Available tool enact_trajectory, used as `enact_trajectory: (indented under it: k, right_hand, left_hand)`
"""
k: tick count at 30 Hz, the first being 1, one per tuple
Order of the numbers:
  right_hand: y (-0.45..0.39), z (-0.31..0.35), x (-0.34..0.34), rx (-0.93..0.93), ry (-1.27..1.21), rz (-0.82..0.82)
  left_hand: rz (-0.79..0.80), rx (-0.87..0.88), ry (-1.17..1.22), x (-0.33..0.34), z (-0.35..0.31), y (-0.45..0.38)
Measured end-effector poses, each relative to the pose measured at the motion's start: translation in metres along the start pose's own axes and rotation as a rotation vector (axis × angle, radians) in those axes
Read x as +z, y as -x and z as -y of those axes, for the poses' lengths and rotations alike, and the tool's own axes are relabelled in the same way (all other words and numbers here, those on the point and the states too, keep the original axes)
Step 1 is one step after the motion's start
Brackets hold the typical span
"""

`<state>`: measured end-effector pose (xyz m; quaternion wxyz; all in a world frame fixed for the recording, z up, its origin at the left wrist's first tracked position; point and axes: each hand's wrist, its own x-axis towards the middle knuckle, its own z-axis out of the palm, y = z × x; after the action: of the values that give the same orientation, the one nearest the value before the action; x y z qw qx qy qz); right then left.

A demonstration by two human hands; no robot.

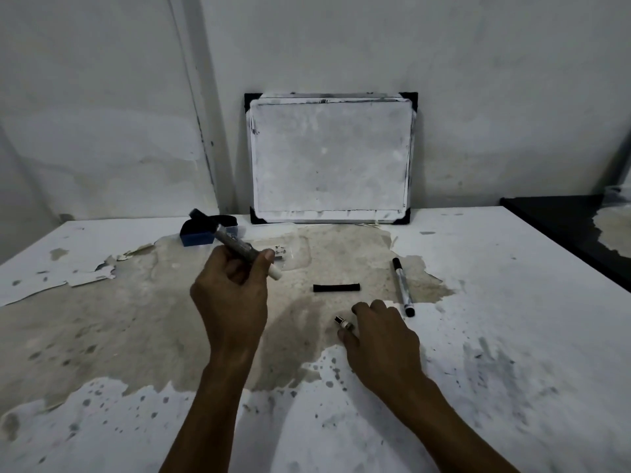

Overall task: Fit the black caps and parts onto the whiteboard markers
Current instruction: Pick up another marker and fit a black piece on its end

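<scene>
My left hand (pixel 235 285) is raised over the table and grips a grey, ink-stained marker barrel (pixel 239 249) that points up and to the left, with its pale open end (pixel 276 273) sticking out beside the thumb. My right hand (pixel 380 331) rests low on the table, its fingertips touching a small black-and-silver tip part (pixel 343 323). A black cap-like tube (pixel 337 287) lies flat in the middle, apart from both hands. A whole marker (pixel 403 287) with black ends lies just right of my right hand.
A small whiteboard (pixel 329 158) leans against the wall at the back. A blue eraser box (pixel 196 237) with a black piece stands at the back left. Clear plastic packaging (pixel 290 254) lies behind the left hand. The table top (pixel 512 319) is peeling; a dark surface (pixel 563 220) adjoins at right.
</scene>
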<state>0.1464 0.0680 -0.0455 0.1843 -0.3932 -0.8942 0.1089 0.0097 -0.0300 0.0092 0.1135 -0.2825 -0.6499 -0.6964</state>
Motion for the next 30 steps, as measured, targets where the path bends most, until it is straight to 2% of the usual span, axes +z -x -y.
enact_trajectory:
  k: [2,4,5,8,14,18,19,20,22,24,26,30]
  right_hand:
    - [0.000,0.000,0.001,0.000,-0.004,-0.010]
    - [0.001,-0.001,0.002,-0.001,-0.013,-0.022]
    - [0.001,-0.002,0.002,-0.006,-0.018,-0.027]
    - [0.002,-0.003,0.004,-0.020,-0.024,-0.048]
    - [0.001,0.002,0.004,-0.143,-0.136,-0.146]
    - [-0.001,0.004,0.001,-0.188,-0.161,-0.189]
    - [-0.002,0.005,0.001,-0.189,-0.168,-0.184]
    - [-0.002,0.005,0.001,-0.188,-0.172,-0.180]
    - [-0.001,0.005,0.001,-0.185,-0.167,-0.175]
    - [0.000,0.005,0.001,-0.181,-0.160,-0.167]
    - [0.000,0.004,0.000,-0.176,-0.166,-0.172]
    - [-0.002,0.006,-0.003,-0.177,-0.195,-0.166]
  left_hand:
    - [0.110,-0.012,-0.126,0.004,0.019,0.012]
    - [0.272,-0.107,-0.254,0.006,0.037,0.025]
    - [0.293,-0.148,-0.269,0.005,0.043,0.027]
    - [0.211,-0.227,-0.189,0.003,0.044,0.019]
    - [0.065,-0.529,0.280,0.003,0.033,0.004]
    - [0.043,-0.559,0.421,0.000,0.031,0.004]
    - [0.077,-0.541,0.381,-0.001,0.033,0.005]
    - [0.134,-0.503,0.237,-0.002,0.035,0.006]
    - [0.254,-0.401,-0.195,-0.005,0.039,0.010]
    - [0.233,-0.349,-0.350,-0.007,0.038,0.010]
    - [0.199,-0.386,-0.275,-0.008,0.035,0.005]
    - [0.128,-0.574,0.064,-0.011,0.031,-0.006]
